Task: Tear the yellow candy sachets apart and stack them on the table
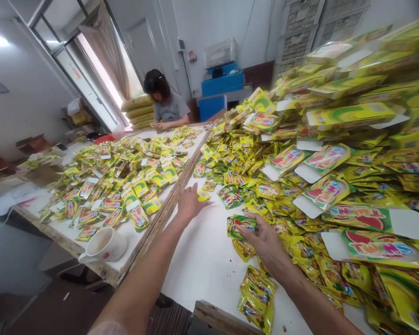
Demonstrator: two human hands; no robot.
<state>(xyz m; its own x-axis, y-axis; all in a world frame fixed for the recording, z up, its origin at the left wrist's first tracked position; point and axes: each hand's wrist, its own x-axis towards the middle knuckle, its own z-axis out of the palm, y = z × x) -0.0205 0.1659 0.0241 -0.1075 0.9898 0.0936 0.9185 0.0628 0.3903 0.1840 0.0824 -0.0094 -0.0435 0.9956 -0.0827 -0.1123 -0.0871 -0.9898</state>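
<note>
My right hand (265,239) grips a small green sachet (240,226) with a watermelon picture, thumb on top, just above the white tabletop (199,260). My left hand (190,203) is beside the wooden divider, with thumb and fingers apart. A small yellow packet (203,196) shows right by its fingers; whether they touch it I cannot tell. Beyond the right hand lies another green sachet (229,197). Nearer to me is a group of yellow sachets (257,298) on the table.
A high heap of yellow sachets and flattened-end cartons (366,244) fills the right side. Left of the wooden divider (160,211) lie many small boxes (138,214) and a white mug (106,244) near the edge. Another person (171,109) sits at the far end.
</note>
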